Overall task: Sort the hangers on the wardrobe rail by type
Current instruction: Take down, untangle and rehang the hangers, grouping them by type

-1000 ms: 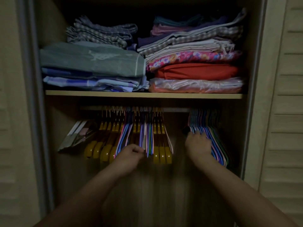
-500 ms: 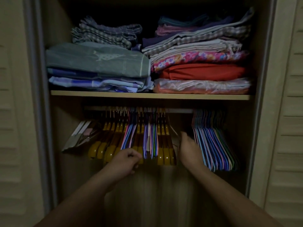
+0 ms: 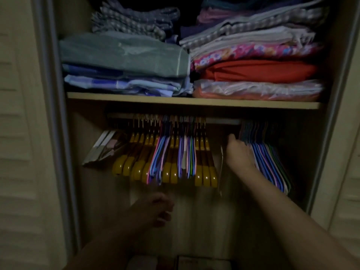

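While the wardrobe is dim, the layout reads fine. Far left under the rail (image 3: pixel 224 121): a flat packet (image 3: pixel 103 149) tilted against the side, just beside the first wooden hangers (image 3: pixel 134 162). Rail runs across mid-frame under the shelf (image 3: pixel 175 99). Centre group is mixed: wooden hangers at left, then a bunch of thin coloured hangers (image 3: pixel 157 158), two more wooden, another thin bunch, three wooden at its right end. Gap on the rail after that.

Left hand (image 3: pixel 155 209), lower centre of frame, sits below the mixed group, apart from the hangers, touching nothing; blurred, fingers look loosely curled, nothing in them.

Right hand (image 3: pixel 238 152), right of centre, is up against the left face of the sorted bunch (image 3: pixel 268 156) of thin hangers at the right end of the rail, thumb up near the hooks. Fingers go behind the bunch, so I cannot tell whether it is gripping or just pressing.

Upper half: shelf carries two stacks of folded cloth, green sheet (image 3: pixel 120 53) on the left stack, red cloth (image 3: pixel 259 72) in the right one. Louvred doors (image 3: pixel 17 133) at both frame edges.
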The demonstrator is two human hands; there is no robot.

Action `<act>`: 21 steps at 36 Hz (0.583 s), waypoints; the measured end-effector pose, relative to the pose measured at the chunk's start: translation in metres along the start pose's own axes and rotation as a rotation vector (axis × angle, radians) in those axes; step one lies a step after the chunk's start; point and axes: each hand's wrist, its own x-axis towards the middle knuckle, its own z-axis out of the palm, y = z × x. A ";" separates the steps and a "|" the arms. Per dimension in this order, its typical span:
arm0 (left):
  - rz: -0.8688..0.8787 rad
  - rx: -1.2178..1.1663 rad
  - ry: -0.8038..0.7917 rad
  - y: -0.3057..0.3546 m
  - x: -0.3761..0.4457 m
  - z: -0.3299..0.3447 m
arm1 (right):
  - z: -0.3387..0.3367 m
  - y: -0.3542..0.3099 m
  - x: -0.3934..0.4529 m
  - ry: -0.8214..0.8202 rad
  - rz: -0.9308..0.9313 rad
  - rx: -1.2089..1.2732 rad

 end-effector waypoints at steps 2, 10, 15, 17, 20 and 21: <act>-0.069 -0.081 -0.003 -0.022 -0.004 0.005 | 0.001 0.011 -0.031 -0.038 0.030 0.081; -0.333 -0.103 -0.007 -0.125 -0.023 0.064 | 0.053 0.059 -0.213 -0.208 0.280 0.446; -0.353 0.263 -0.049 -0.193 -0.033 0.087 | 0.077 0.069 -0.272 -0.355 0.416 0.751; -0.320 0.336 -0.003 -0.208 -0.041 0.089 | 0.069 0.073 -0.279 -0.384 0.484 0.939; -0.330 0.571 0.016 -0.226 -0.056 0.076 | 0.050 0.081 -0.281 -0.405 0.534 1.167; -0.385 0.557 0.021 -0.236 -0.060 0.064 | 0.045 0.085 -0.281 -0.402 0.555 1.232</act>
